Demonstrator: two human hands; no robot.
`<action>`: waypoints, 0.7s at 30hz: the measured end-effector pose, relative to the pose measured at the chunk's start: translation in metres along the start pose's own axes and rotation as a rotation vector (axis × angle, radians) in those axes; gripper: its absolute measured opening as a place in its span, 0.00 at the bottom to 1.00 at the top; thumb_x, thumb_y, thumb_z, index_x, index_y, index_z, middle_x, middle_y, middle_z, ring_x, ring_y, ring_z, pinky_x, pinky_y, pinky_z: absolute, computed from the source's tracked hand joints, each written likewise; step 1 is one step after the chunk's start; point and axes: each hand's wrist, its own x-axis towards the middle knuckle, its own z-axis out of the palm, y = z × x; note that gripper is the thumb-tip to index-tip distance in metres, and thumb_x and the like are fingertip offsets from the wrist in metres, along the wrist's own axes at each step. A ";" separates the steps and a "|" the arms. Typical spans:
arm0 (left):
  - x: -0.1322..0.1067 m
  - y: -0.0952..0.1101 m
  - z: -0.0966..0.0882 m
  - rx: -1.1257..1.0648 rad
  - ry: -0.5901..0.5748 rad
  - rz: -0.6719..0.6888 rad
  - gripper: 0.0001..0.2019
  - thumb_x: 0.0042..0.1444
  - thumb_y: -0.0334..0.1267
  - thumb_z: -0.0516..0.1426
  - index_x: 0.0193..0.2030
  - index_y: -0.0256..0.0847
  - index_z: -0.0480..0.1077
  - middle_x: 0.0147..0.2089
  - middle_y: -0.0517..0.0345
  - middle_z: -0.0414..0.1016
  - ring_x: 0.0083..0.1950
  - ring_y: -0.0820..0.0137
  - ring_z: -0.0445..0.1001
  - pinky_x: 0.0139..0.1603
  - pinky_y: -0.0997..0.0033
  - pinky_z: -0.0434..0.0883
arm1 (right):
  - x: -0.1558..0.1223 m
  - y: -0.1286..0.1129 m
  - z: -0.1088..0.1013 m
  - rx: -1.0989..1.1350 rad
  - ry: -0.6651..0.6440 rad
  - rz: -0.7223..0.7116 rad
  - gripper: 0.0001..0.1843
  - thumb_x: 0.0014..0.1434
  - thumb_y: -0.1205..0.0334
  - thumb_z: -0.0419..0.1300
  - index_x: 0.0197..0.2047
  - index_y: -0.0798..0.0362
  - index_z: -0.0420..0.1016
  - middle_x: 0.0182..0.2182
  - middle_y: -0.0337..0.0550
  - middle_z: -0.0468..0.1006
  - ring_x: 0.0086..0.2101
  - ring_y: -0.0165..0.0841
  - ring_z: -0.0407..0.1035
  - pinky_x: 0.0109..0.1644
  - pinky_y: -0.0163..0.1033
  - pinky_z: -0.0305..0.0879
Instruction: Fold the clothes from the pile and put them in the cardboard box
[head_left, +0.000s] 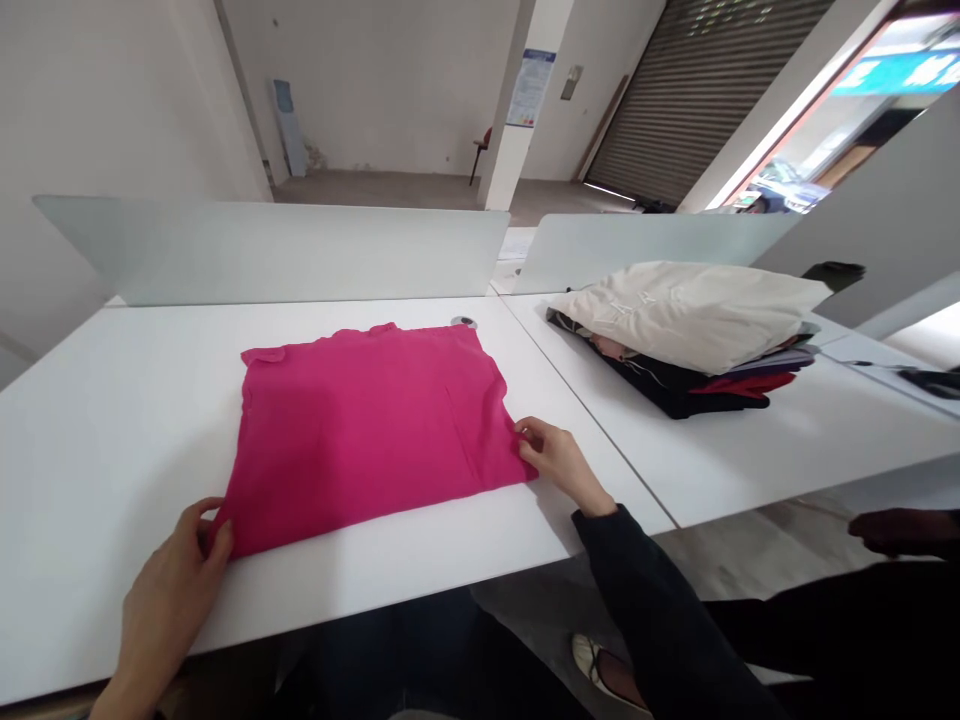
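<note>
A bright pink garment lies spread in a rough rectangle on the white table. Its far edge is wavy, and a few creases run across the right part. My left hand pinches the near left corner between thumb and fingers. At the near right corner, my right hand grips the cloth the same way. Whether the garment is folded in layers cannot be made out.
A pile of folded dark and red clothes, topped by a cream cloth bag, sits to the right. Frosted partitions border the table's far side. At the lower right, another person's hand and shoe show.
</note>
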 end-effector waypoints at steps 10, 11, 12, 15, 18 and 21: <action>0.030 -0.013 -0.002 0.061 0.164 0.240 0.22 0.58 0.54 0.44 0.48 0.45 0.69 0.54 0.48 0.71 0.52 0.54 0.72 0.52 0.53 0.68 | 0.046 0.026 -0.014 -0.071 0.015 0.059 0.10 0.52 0.56 0.57 0.32 0.51 0.76 0.26 0.42 0.79 0.28 0.36 0.72 0.32 0.37 0.63; 0.040 -0.008 -0.006 0.068 0.181 0.267 0.23 0.58 0.54 0.45 0.49 0.44 0.70 0.54 0.48 0.70 0.53 0.54 0.71 0.53 0.54 0.68 | 0.061 0.027 -0.015 -0.007 -0.010 0.083 0.12 0.54 0.54 0.57 0.32 0.52 0.77 0.27 0.43 0.80 0.27 0.35 0.72 0.31 0.37 0.64; 0.053 -0.001 -0.011 0.079 0.193 0.289 0.24 0.58 0.55 0.45 0.51 0.43 0.70 0.55 0.48 0.70 0.53 0.54 0.71 0.54 0.54 0.68 | 0.077 0.028 -0.015 0.063 -0.042 0.107 0.13 0.54 0.54 0.57 0.32 0.53 0.77 0.28 0.44 0.80 0.27 0.35 0.72 0.31 0.36 0.65; 0.099 0.026 -0.023 0.135 0.253 0.372 0.24 0.59 0.54 0.48 0.53 0.42 0.71 0.55 0.47 0.69 0.55 0.54 0.69 0.57 0.54 0.66 | 0.126 0.027 -0.008 0.285 -0.173 0.142 0.14 0.53 0.53 0.62 0.35 0.56 0.78 0.30 0.47 0.80 0.29 0.33 0.72 0.33 0.35 0.68; 0.148 0.057 -0.027 0.210 0.308 0.418 0.22 0.60 0.51 0.49 0.56 0.45 0.71 0.56 0.46 0.67 0.57 0.53 0.67 0.56 0.53 0.67 | 0.168 0.022 0.004 0.401 -0.246 0.157 0.16 0.49 0.56 0.67 0.39 0.57 0.76 0.30 0.46 0.79 0.30 0.33 0.73 0.34 0.36 0.70; 0.186 0.081 -0.023 0.248 0.323 0.380 0.24 0.61 0.51 0.50 0.61 0.46 0.67 0.58 0.43 0.64 0.58 0.50 0.65 0.52 0.53 0.69 | 0.200 0.016 0.018 0.304 -0.187 0.140 0.18 0.49 0.62 0.66 0.43 0.57 0.74 0.31 0.46 0.79 0.30 0.34 0.73 0.33 0.37 0.70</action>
